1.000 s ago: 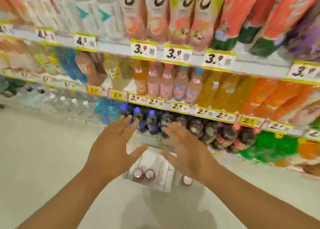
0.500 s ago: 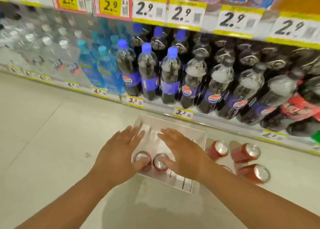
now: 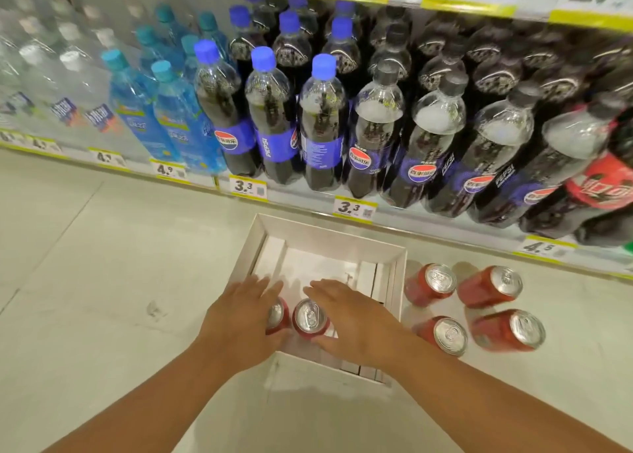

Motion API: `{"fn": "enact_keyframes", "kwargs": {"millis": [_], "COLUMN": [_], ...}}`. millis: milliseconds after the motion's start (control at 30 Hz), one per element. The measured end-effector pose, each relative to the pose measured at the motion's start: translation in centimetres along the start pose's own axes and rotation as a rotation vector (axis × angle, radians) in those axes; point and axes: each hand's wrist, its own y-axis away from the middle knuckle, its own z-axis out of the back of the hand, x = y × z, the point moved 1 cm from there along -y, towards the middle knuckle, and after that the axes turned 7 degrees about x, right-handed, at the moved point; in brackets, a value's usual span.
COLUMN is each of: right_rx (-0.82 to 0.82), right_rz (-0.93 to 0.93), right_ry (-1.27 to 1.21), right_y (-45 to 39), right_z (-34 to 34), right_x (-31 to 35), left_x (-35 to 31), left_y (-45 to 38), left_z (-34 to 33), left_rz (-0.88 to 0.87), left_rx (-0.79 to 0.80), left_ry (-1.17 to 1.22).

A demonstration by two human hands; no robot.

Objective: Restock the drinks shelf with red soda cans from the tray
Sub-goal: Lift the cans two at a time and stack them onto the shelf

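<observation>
Your white cardboard tray (image 3: 329,240) sits on the pale floor (image 3: 102,281) just in front of the bottom shelf's edge (image 3: 428,219). Two red soda cans with silver tops stand upright side by side at the tray's near-left corner: the left can (image 3: 276,317) and the right can (image 3: 310,319), touching or nearly so. The rest of the tray shows only its white base.

Your left hand (image 3: 239,322) reaches down over the left can, fingers straight and spread, its thumb side against that can; it has not closed round it. Your right hand (image 3: 356,322) lies beside the right can, fingers extended past it and the thumb under its near side, touching but not yet gripping.

Four more red soda cans (image 3: 476,307) stand on the floor just beside the tray's right wall. On the shelf behind stand dark cola bottles with blue caps (image 3: 267,117) and clear blue water bottles (image 3: 137,110).
</observation>
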Motion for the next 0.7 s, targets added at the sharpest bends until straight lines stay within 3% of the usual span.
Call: {"fn": "enact_keyframes", "kwargs": {"millis": [167, 300, 467, 700], "right_rx": [0.023, 0.040, -0.026, -0.143], "right_rz": [-0.009, -0.071, -0.230, -0.238], "right_ry": [-0.006, -0.079, -0.335, -0.516], "right_y": [-0.9, -1.8, -2.6, -1.5], "right_z": [-1.3, -3.4, -5.6, -4.7], "right_x": [-0.5, -1.0, -1.8, -1.9], "left_x": [-0.1, -0.1, -0.2, 0.0], "left_y": [-1.0, -1.6, -1.6, -0.7], "left_z": [-0.2, 0.0, -0.1, -0.5], "left_rz": [0.120, 0.189, 0.217, 0.209], "left_rx": [0.172, 0.261, 0.244, 0.063], "left_ry": [0.262, 0.324, 0.380, 0.584]}}
